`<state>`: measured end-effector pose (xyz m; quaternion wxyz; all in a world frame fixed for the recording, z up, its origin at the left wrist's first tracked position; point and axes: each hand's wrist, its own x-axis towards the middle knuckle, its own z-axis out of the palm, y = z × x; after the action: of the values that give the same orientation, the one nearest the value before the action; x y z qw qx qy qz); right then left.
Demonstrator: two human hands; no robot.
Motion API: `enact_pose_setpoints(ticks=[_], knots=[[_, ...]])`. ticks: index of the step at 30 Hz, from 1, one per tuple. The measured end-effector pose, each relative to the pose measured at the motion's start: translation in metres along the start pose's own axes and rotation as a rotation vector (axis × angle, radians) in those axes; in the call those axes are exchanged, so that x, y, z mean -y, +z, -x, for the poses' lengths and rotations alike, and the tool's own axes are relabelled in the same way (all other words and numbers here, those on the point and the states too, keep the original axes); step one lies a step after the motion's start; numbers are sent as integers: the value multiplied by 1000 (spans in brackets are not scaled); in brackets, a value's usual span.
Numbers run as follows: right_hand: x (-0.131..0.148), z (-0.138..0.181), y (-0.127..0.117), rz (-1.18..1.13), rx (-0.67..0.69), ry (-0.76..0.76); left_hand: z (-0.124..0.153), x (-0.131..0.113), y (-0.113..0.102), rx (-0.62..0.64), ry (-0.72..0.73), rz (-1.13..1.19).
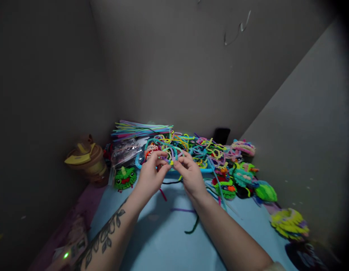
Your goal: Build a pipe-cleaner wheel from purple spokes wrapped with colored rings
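Observation:
My left hand (152, 171) and my right hand (190, 173) meet over the middle of the table, fingertips pinched close together. Between them is a small piece of bent pipe cleaners (172, 162), with a yellow bit at the fingertips and purple, pale and teal strands above. Both hands are closed on it. Right behind them lies a blue tray (207, 170) heaped with tangled, curled pipe cleaners (199, 150) in many colours. Part of the piece is hidden by my fingers, and its exact shape is too small to make out.
Straight pipe cleaners (140, 129) lie bundled at the back left, above a clear plastic bag (126, 150). A green fuzzy figure (125, 178) sits left, near a brown pot (88, 162). Several fuzzy figures, including a yellow one (289, 224), line the right edge. Loose stems (193, 226) lie in front.

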<state>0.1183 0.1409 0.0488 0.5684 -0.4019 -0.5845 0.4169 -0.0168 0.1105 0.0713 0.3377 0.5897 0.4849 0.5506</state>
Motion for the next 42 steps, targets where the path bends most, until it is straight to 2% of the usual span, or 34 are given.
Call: enact_pose_setpoints(ticks=[4,9,14,17,20,22,27,30,32,34,39,42], knots=[[-1,1,1,35,-30,-34,-1,1,6,-18,-27,41],[-1,2,5,12,-59,9,1,6,12,-120,0,-19],[1,0,3,-18,-1,52,1,12,7,-141,31,-34],[0,-9,-8,6,-65,12,0,11,3,-148,-6,-9],[-1,-19,-25,17,-158,-62,-1,8,2,-102,-40,27],[1,-24,-36,98,-138,-161,-2,6,3,-70,-59,61],[9,-29,-49,378,117,-413,0,3,4,83,-53,29],[9,-31,-52,448,173,-470,2,3,3,220,-28,-10],[6,-33,-55,488,135,-489,3,3,2,272,-20,-28],[3,-35,-58,538,30,-513,3,4,1,288,-12,-75],[0,-39,-64,630,-252,-558,1,6,-4,242,58,-256],[6,-35,-64,596,-329,-572,0,8,-7,194,100,-337]])
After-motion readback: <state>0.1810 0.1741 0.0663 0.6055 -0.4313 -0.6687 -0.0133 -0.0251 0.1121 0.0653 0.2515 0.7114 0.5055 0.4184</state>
